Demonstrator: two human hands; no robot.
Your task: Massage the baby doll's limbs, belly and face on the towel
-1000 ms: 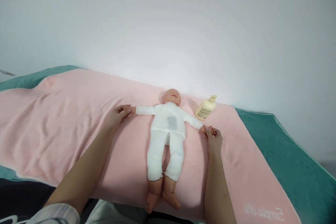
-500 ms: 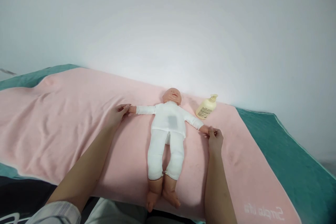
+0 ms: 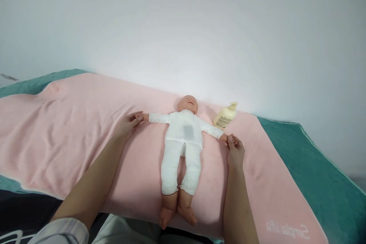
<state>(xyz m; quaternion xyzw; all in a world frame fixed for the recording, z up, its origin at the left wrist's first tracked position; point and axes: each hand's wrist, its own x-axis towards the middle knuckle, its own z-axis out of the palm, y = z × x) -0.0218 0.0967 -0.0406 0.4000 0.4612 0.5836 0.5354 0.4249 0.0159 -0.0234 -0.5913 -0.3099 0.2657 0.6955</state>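
Observation:
A baby doll (image 3: 184, 129) in a white cloth top and trousers lies on its back, head towards the wall and bare feet towards me. Its arms are stretched out to both sides. My left hand (image 3: 128, 125) is closed on the doll's hand at the left, thumb and fingers about it. At the right, my right hand (image 3: 236, 150) grips the doll's other hand between thumb and fingers. Beyond that arm stands a pale yellow pump bottle (image 3: 225, 116) with printed text, close to my right hand but not touching it.
Under the doll is a pink towel (image 3: 211, 187), wrinkled at the left, with white lettering at the lower right. A green cover (image 3: 311, 152) shows beneath it at both sides. Behind rises a pale wall (image 3: 183, 26). A white cable (image 3: 14, 236) lies at the lower left.
My right hand and the doll's hand in it have risen slightly. The fingers of my left hand have shifted a little around the doll's hand. The bottle has not moved.

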